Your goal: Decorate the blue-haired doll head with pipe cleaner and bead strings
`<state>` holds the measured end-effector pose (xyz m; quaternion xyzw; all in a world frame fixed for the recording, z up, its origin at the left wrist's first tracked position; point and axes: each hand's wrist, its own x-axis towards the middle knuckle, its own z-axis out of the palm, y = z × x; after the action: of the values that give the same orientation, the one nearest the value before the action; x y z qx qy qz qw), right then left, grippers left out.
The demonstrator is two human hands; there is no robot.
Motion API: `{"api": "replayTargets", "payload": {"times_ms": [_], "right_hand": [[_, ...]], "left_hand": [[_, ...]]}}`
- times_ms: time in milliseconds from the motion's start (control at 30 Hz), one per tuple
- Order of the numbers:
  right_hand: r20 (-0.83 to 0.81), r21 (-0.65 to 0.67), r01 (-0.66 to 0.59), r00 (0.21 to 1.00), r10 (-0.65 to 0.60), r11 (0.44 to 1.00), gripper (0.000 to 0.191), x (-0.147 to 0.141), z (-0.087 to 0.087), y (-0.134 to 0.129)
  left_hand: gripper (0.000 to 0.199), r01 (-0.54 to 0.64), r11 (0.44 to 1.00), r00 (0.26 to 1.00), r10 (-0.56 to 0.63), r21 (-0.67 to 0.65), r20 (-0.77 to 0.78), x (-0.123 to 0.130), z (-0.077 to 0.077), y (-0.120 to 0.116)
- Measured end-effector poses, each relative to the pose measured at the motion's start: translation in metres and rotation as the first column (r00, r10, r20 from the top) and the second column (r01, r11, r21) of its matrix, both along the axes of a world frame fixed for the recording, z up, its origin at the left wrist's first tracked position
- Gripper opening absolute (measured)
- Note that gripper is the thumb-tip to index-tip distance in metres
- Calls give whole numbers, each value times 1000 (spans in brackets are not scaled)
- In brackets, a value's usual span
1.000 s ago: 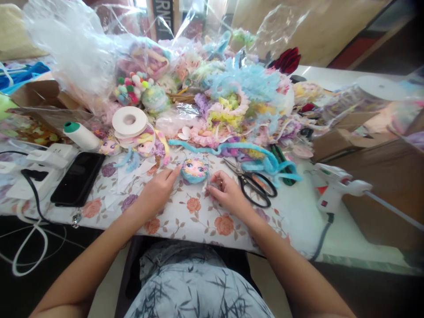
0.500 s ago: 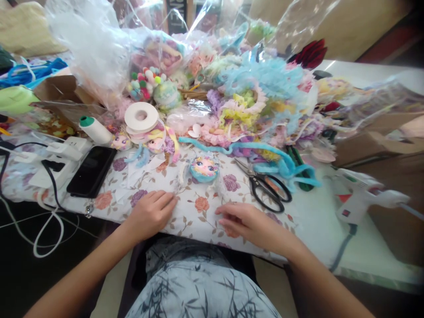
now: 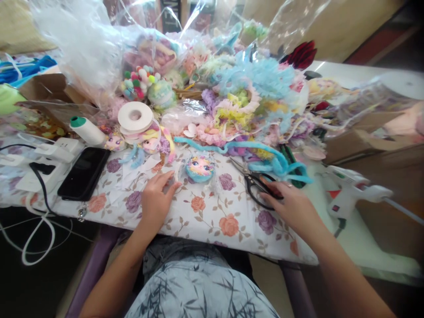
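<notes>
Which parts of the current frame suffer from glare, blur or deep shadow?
Head view: glare streaks the clear plastic at the back; head view: the cardboard box at right looks soft and stretched; head view: the area below the table's left end sits in deep shadow; head view: the scissors read fairly clearly.

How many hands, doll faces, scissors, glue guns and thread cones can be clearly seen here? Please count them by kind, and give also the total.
Hands: 2 (left hand, right hand)
Doll faces: 3 (blue-edged one, two at far left of it)
Scissors: 1
Glue gun: 1
Thread cone: 1
Total: 8
</notes>
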<state>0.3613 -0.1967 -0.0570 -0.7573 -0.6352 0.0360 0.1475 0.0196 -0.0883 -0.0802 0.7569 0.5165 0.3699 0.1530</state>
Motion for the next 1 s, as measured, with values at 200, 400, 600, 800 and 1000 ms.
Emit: {"api": "replayTargets", "payload": {"times_ms": [200, 400, 600, 800, 1000], "right_hand": [[12, -172, -14, 1000, 16, 985, 36, 5, 2, 18], [-75, -184, 59, 994, -74, 981, 30, 4, 11, 11], [-419, -238, 102, 886, -196, 966, 34, 9, 33, -15], [-737, -311, 1, 631, -241, 950, 40, -14, 50, -16], [-830, -396, -444, 548, -106, 803, 49, -63, 42, -3]], "left_hand": [[16, 31, 991, 994, -17, 130, -111, 2, -4, -6], [23, 163, 970, 969, -122, 182, -216, -13, -6, -14], [20, 198, 970, 965, -167, 144, -204, -33, -6, -33], [12, -48, 997, 998, 45, 63, 40, -27, 0, -22], [15, -63, 998, 994, 65, -20, 93, -7, 14, -3]]}}
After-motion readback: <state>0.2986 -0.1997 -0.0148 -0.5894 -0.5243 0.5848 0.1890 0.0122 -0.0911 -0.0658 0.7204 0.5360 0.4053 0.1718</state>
